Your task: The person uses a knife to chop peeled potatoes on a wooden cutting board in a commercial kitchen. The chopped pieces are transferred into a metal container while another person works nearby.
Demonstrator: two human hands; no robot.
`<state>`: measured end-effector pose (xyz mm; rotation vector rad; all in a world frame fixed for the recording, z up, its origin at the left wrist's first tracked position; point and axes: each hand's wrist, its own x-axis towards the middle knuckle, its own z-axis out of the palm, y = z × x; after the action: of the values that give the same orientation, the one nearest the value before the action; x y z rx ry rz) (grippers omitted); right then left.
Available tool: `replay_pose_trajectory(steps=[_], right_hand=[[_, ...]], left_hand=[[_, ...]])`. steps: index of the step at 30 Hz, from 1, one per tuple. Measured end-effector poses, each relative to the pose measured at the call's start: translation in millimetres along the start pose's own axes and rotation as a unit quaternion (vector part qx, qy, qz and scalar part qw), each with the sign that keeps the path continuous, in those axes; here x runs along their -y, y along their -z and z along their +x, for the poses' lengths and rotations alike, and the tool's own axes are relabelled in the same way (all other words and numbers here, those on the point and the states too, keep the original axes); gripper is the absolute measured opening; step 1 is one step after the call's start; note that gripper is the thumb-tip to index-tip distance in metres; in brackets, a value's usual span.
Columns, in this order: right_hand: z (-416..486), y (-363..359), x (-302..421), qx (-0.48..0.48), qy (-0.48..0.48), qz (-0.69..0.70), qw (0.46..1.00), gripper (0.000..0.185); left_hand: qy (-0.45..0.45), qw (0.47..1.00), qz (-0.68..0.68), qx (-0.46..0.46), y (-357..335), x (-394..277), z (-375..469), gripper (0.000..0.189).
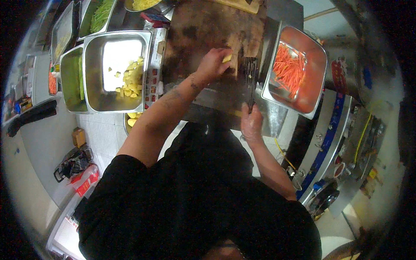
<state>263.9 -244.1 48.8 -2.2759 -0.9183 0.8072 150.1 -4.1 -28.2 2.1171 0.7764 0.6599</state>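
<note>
My left hand [213,64] is over the wooden cutting board [195,29], its fingers closed on a pale yellow chunk [227,58], apparently potato. To its right, my right hand [252,122] grips the handle of a dark kitchen knife [250,81]. The blade points away from me over the board and looks streaked, so its exact shape is hard to tell; a small pale bit clings to it. Left of the board, a deep steel pan [94,70] holds cut yellow chunks [131,79]. On the right, shredded carrot [289,70] lies in another steel pan [320,87].
Green shreds fill a pan [101,16] at the back left, near a bowl [143,5] of yellow shreds. A printed carton [155,71] lies between the left pan and the board. Whole yellow pieces [132,120] sit low beside my left arm. A stove counter [328,139] stands right.
</note>
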Motion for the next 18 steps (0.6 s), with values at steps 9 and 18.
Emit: replay_pose_trajectory(steps=[9, 18], right_hand=[[10.3, 0.2, 22.1, 0.025, 0.067, 0.003, 0.997, 0.03], [22.2, -30.7, 43.2, 0.062, 0.108, -0.098, 0.987, 0.032]], left_hand=[[0.147, 0.98, 0.072, 0.11, 48.0, 17.5, -5.7, 0.031], [0.256, 0.966, 0.017, -0.026, 59.6, 12.9, -61.9, 0.029]])
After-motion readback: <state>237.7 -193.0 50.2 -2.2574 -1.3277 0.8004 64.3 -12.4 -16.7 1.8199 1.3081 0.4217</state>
